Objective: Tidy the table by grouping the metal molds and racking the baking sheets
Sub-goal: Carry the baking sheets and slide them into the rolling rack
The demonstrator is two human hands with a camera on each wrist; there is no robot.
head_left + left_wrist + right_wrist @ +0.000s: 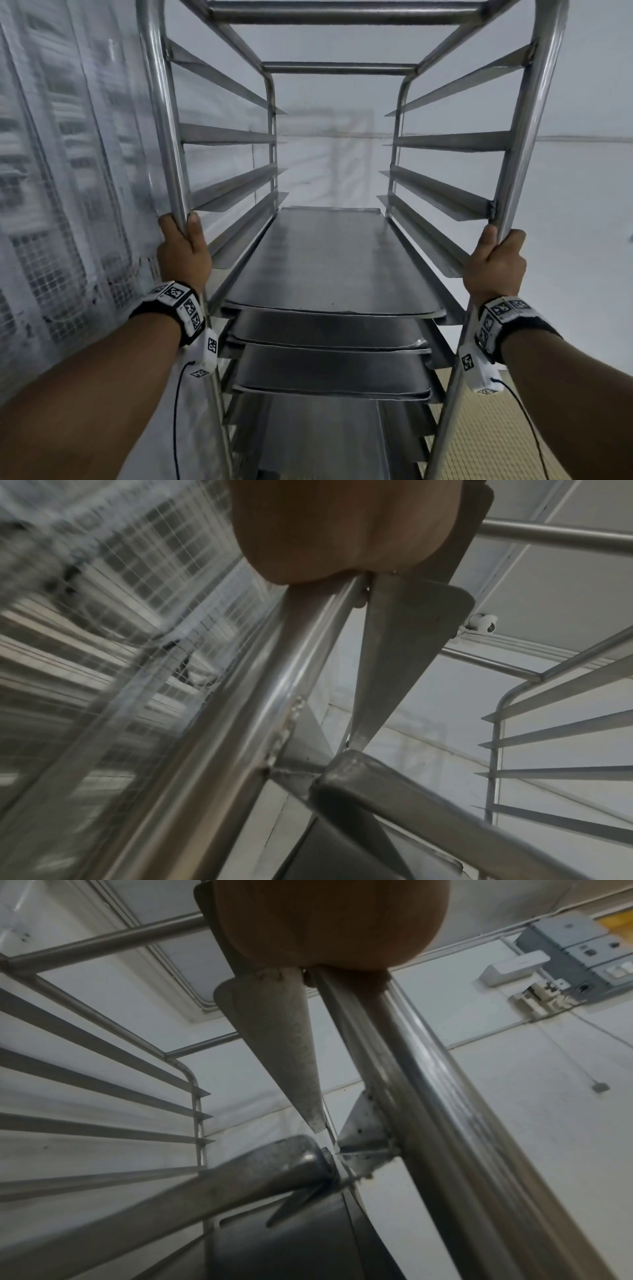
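Observation:
A tall steel rack fills the head view, with angled runners on both sides. Several grey baking sheets sit on its runners; the top sheet lies flat, with two more stacked on rungs below it. My left hand grips the rack's front left post, fingers curled round the tube. My right hand grips the front right post the same way. In the left wrist view the palm presses on the post. In the right wrist view the palm sits on the other post.
A translucent plastic strip curtain over wire mesh hangs close on the left. A white wall stands to the right, with an electrical box high on it. Tiled floor shows at lower right. Upper runners hold nothing.

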